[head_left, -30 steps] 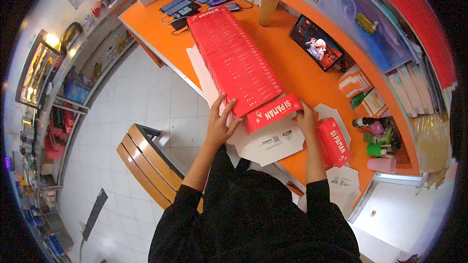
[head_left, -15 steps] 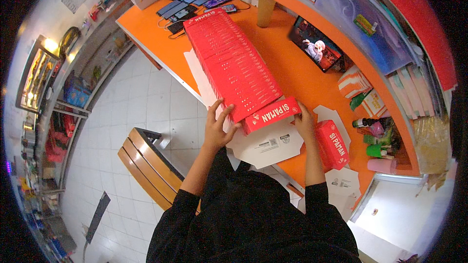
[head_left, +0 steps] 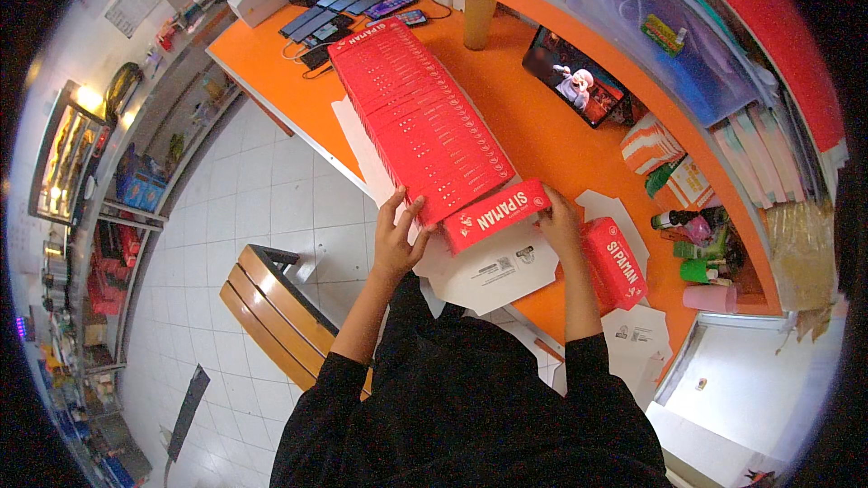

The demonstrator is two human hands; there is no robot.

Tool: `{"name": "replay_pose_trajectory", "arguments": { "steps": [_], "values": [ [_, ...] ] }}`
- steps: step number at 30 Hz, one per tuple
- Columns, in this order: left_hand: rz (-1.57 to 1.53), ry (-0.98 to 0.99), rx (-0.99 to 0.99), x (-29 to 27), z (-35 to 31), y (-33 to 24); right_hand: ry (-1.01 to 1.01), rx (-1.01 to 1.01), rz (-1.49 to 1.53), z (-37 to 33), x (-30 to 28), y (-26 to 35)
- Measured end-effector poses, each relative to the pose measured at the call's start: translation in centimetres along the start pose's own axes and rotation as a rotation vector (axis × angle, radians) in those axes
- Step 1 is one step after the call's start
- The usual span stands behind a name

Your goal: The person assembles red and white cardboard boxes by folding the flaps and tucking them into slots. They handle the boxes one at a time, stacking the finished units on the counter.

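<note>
Currently lying between left hand point(head_left: 394, 239) and right hand point(head_left: 562, 226): a front red carton point(head_left: 495, 217), at the near end of a long red row of cartons point(head_left: 420, 117) on the orange table point(head_left: 506, 77). Runs crossways by its long axis, left end nearer, right end slightly farther; by contrast, row stretching away to far left. Sits right of the left fingers, immediately left of the right ones. Nearer to it: right hand, thumb and fingers closed on its right end. Left fingers loosely spread at the row's near-left corner, nothing seen gripped; cannot tell how firmly pressing. Just on the near side, a white card panel point(head_left: 452, 276) with a square code, dark emblem and print too small to read; cannot tell whether joined to the carton. Bold white capitals across the front red carton, plus a round mark. Similar lettering on a second red carton point(head_left: 615, 262), beyond the right hand. Along the row, repeated white marks, too fine to make out.
</note>
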State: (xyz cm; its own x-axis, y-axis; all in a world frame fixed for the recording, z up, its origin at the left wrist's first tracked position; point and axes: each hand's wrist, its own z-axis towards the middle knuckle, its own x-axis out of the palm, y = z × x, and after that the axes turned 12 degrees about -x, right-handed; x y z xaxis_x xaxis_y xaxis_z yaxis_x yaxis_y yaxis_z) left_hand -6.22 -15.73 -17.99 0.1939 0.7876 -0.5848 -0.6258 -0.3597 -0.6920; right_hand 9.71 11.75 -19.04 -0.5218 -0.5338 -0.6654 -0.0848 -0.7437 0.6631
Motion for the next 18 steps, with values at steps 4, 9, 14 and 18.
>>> {"name": "replay_pose_trajectory", "arguments": {
  "steps": [4,9,14,18],
  "values": [
    [-0.060,0.088,-0.029,-0.8,-0.1,-0.1,-0.011,-0.055,0.021,1.0,1.5,1.9],
    [-0.082,0.191,-0.012,-1.6,-0.9,-1.1,-0.059,-0.132,0.053,1.1,2.3,3.0],
    [0.016,0.212,-0.073,-1.2,-1.2,-0.2,-0.005,-0.003,0.346,1.2,1.8,2.7],
    [0.055,0.226,-0.059,-2.2,-0.6,-0.9,0.101,0.035,0.440,1.5,0.5,2.3]
  ]
}}
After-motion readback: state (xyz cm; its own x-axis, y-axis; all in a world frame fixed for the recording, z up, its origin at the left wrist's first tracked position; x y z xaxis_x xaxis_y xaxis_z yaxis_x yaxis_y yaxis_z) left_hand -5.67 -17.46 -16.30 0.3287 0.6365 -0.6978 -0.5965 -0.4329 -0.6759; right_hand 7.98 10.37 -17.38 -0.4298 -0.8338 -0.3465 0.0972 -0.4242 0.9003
